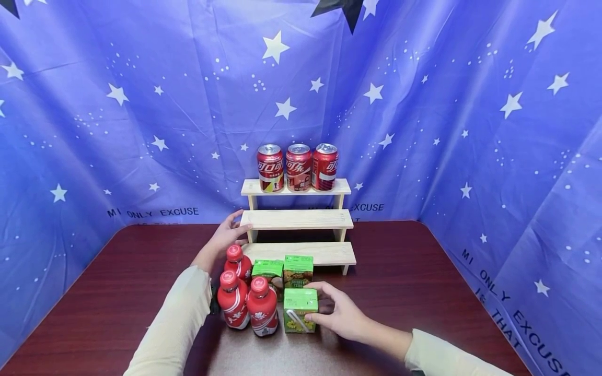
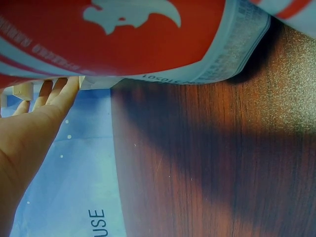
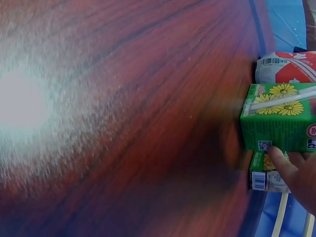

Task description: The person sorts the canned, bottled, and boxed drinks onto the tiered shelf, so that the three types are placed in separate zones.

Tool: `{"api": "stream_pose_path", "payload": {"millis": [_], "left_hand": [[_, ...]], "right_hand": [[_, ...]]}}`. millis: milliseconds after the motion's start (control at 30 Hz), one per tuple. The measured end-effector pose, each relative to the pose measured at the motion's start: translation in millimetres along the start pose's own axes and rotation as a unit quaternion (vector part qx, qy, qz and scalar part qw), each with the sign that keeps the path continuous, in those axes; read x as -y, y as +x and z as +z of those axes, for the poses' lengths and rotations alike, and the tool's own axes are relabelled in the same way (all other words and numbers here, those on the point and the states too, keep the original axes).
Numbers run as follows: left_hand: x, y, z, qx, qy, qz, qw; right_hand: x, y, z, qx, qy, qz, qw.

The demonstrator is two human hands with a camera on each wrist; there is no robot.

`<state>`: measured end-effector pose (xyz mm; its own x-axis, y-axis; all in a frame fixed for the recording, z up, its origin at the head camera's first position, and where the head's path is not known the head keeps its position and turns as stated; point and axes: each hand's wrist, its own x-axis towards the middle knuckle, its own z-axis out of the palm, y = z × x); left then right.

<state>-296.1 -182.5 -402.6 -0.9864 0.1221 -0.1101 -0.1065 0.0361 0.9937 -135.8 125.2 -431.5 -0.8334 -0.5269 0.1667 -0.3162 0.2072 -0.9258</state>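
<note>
A three-tier wooden shelf [image 1: 296,219] stands on the table. My left hand [image 1: 228,235] grips the left end of its middle tier, thumb in front and fingers behind. Three red bottles [image 1: 263,308] stand beside my left forearm; one fills the top of the left wrist view. My right hand [image 1: 345,316] holds the front green drink carton [image 1: 296,313] from its right side, thumb near the front face and fingers toward the back. A white straw [image 3: 281,101] is attached to this carton. Two more green cartons [image 1: 298,271] stand behind it, before the lowest tier.
Three red cola cans [image 1: 298,167] stand in a row on the top tier. The dark reddish-brown table [image 1: 404,271] is bordered by a blue star-printed cloth [image 1: 178,104] at the back and sides.
</note>
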Motion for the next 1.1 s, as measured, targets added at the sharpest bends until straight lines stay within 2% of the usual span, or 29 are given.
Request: {"api": "stream_pose_path", "payload": {"millis": [233, 467, 1100], "left_hand": [[2.4, 1.1, -0.2, -0.003, -0.002, -0.003, 1.0], [1.0, 0.0, 0.2, -0.006, 0.002, 0.0, 1.0], [2.3, 2.1, -0.2, -0.006, 0.005, -0.001, 1.0]], "right_hand": [[-0.9, -2.4, 0.7, -0.005, 0.019, -0.004, 0.9998], [2.3, -4.1, -7.1, -0.017, 0.004, 0.002, 0.9998], [24.1, -6.2, -49.1, -0.096, -0.028, -0.061, 0.9931]]}}
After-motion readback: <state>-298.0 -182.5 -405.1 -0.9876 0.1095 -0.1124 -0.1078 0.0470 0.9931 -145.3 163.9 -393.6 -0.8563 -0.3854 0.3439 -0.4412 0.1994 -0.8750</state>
